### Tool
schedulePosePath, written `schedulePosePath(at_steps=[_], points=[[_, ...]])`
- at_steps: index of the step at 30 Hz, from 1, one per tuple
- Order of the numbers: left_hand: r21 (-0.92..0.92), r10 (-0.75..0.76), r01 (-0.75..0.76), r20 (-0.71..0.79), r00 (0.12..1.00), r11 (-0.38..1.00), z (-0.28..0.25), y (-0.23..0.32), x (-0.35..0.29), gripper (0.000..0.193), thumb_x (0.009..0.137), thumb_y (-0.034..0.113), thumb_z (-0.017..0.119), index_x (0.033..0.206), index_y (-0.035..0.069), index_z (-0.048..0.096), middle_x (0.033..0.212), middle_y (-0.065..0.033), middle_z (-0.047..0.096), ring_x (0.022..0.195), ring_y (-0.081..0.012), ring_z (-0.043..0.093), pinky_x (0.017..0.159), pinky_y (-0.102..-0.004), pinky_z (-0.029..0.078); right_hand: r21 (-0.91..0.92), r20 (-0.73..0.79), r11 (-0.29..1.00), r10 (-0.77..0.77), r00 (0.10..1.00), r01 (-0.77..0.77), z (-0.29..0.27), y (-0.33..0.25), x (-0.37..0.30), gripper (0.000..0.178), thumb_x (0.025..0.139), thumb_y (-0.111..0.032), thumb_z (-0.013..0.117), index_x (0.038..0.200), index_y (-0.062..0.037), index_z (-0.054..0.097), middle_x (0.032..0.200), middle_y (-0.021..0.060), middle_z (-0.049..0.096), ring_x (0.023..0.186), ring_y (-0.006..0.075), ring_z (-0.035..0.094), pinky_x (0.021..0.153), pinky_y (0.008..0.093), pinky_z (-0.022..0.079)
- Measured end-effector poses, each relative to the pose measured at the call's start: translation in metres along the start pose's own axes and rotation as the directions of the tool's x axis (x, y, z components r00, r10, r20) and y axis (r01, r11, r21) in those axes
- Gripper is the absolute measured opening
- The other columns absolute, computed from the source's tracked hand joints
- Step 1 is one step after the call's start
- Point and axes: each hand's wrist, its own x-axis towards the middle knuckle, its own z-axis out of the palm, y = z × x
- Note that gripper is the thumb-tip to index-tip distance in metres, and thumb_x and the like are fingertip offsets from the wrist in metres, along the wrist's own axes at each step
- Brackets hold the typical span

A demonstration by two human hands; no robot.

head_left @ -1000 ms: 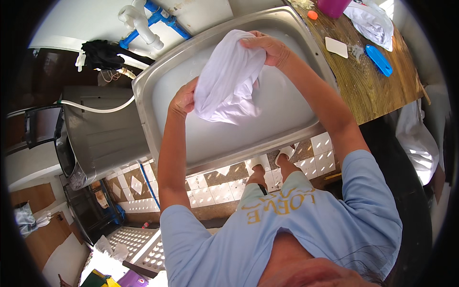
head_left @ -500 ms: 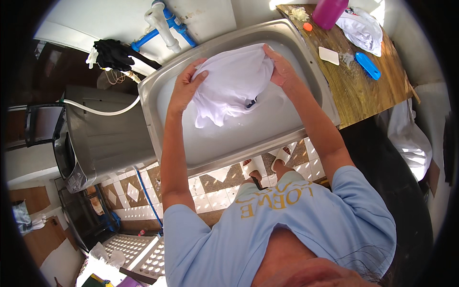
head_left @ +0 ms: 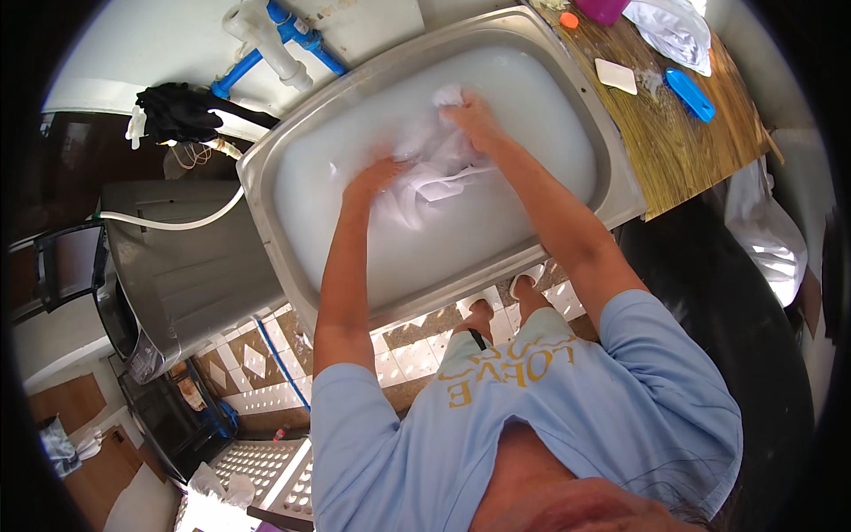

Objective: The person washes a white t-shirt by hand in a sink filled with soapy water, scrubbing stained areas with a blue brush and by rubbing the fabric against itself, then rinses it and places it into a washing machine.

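A white garment (head_left: 421, 177) lies bunched and partly sunk in the cloudy water of a steel sink (head_left: 628, 191). My right hand (head_left: 474, 122) is closed on a gathered part of it at the water's surface, towards the far side. Against the garment's left edge, my left hand (head_left: 377, 176) dips into the water; its fingers are hidden by the milky water and blur. Some folds of the cloth float at the surface between and below my hands.
To the right, a wooden counter (head_left: 683, 168) bears a soap bar (head_left: 616, 76), a blue scrub brush (head_left: 690, 95), an orange cap (head_left: 568, 19) and white cloth (head_left: 674, 35). Pipes (head_left: 266, 44) rise behind the sink. A grey washing machine (head_left: 186, 257) with a white hose (head_left: 168, 225) stands left.
Both hands have come down from holding the garment spread above the sink, and it is now bunched in the water. The view has shifted slightly.
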Motion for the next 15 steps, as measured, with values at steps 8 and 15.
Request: schedulePosePath(at_steps=[8,15], points=[[-0.764,0.404,-0.519,-0.366,0.838,0.384,0.019,0.087,-0.038,0.033,0.08,0.016,0.075,0.109,0.003,0.065,0.111,-0.0069,0.062,0.099,-0.0132,0.057,0.087,-0.028,0.046,0.794,0.133,0.528,0.335,0.933,-0.303,0.037,-0.079,-0.069,0.035,0.096,-0.029,0.051,0.123,-0.0071,0.049,0.122,0.0128,0.056,0.108,0.0262,0.056,0.093,0.0412,0.046],[0.395,0.707,-0.63,-0.6,0.374,0.669,0.081,0.115,-0.031,0.026,0.072,0.016,0.076,0.06,0.002,0.058,0.061,-0.0107,0.059,0.051,-0.0191,0.049,0.051,-0.0323,0.042,0.857,0.181,0.432,0.26,0.949,-0.282,0.056,-0.036,-0.035,0.032,0.095,-0.024,0.052,0.121,-0.006,0.047,0.111,0.0067,0.058,0.094,0.0234,0.06,0.079,0.0384,0.051]])
